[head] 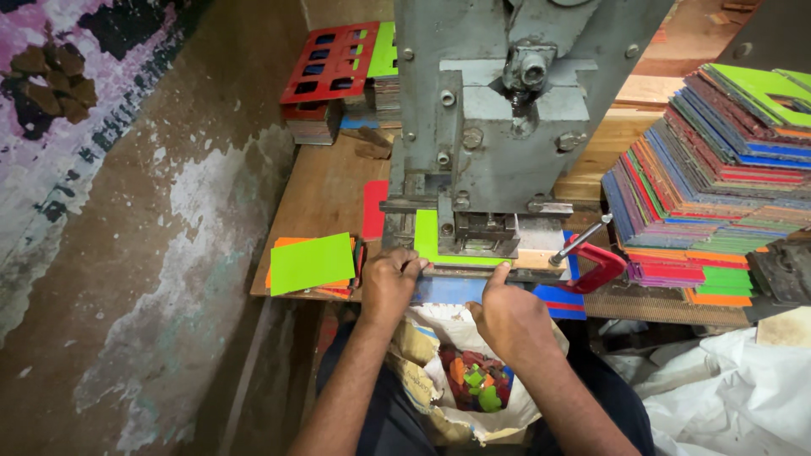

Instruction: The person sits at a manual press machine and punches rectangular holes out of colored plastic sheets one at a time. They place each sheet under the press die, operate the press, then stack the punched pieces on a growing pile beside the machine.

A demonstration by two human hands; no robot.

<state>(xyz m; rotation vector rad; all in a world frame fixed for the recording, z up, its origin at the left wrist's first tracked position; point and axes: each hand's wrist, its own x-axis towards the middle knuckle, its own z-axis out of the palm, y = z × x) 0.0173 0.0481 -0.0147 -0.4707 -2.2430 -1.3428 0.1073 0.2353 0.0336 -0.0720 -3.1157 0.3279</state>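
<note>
Under the grey press (498,127), at the front edge of the wooden table (325,190), a green sheet (428,236) lies flat on the die bed. Left hand (390,283): fingers curled, pinching the sheet's near edge, seemingly to keep it square under the punch. Right hand (509,317): thumb up against the bed's front lip, other fingers folded under; whether they clamp anything cannot be told. Red clamp (596,262) grips the bed at right, likely fixing a stop. Loose green and orange sheets (312,263) sit just left, within reach. White sack (473,380) of coloured offcuts hangs below, between the forearms.
</note>
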